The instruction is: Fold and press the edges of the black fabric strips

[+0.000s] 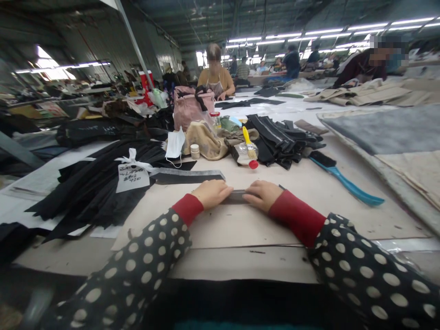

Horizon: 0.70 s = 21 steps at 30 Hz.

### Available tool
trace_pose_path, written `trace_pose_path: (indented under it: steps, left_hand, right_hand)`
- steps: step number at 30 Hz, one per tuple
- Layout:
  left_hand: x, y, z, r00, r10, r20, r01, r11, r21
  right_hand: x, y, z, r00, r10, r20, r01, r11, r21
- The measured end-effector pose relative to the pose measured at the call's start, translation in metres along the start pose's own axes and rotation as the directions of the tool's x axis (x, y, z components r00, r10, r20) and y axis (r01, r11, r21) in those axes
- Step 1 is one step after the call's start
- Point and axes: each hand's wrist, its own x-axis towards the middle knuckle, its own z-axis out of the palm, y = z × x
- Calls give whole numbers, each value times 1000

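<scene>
A narrow dark fabric strip (236,197) lies across the pale table board in front of me. My left hand (213,194) holds its left part, with the fingers pressed together on it. On the right part my right hand (264,195) grips the same strip, its fingers bent over the cloth. The ends of the strip are mostly hidden beneath the hands. Just beyond my left hand lies a black fabric piece with a grey edge band (187,175). A fanned pile of black fabric pieces (99,178) with a handwritten tag (133,178) spreads to the left.
Beyond the hands are a yellow-handled paintbrush (246,137), a stack of black strips (275,137), a small jar (195,151), a face mask (175,143) and a pink bag (192,107). A blue-handled brush (357,185) lies right. A co-worker (215,78) stands across the table.
</scene>
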Motion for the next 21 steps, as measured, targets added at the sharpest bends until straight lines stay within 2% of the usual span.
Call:
trace_pose_path:
  steps: [2, 4, 7, 10, 11, 12, 13, 14, 17, 18, 19, 21]
  left_hand:
    - [8, -10, 1, 992, -96, -77, 82, 982, -169]
    - [15, -18, 5, 960, -192, -202, 133, 953, -271]
    - [16, -24, 14, 929, -206, -307, 126, 956, -263]
    - [10, -27, 18, 947, -144, -287, 85, 974, -209]
    - [8, -28, 18, 954, -128, -271, 76, 978, -193]
    - [6, -28, 17, 962, -110, -249, 66, 982, -179]
    - [5, -28, 17, 970, -94, -224, 57, 984, -167]
    - [4, -28, 16, 977, -82, -197, 51, 986, -158]
    - [2, -27, 16, 989, -80, -127, 63, 989, -133]
    - [1, -26, 16, 990, -88, -115, 73, 989, -126]
    - [1, -26, 16, 990, -99, -105, 86, 989, -123]
    - [1, -24, 17, 989, -123, -83, 111, 984, -137]
  right_hand:
    - [0, 13, 2, 997, 8, -77, 0, 995, 104]
    - [0, 25, 1, 970, 67, -232, -26, 984, 175]
    - [-3, 40, -11, 852, 187, -489, -75, 968, 240]
    - [-11, 55, -28, 697, 274, -663, -138, 958, 251]
    - [-14, 60, -31, 660, 290, -693, -162, 956, 245]
    - [-16, 65, -33, 645, 300, -703, -186, 954, 236]
    - [-17, 70, -33, 657, 303, -690, -208, 953, 220]
    - [-18, 74, -32, 695, 305, -651, -230, 952, 200]
    - [-15, 78, -21, 869, 284, -405, -255, 959, 125]
    - [-13, 76, -16, 911, 273, -309, -250, 962, 113]
    - [-11, 73, -13, 941, 261, -216, -243, 964, 107]
    - [-8, 65, -8, 968, 244, -66, -237, 966, 100]
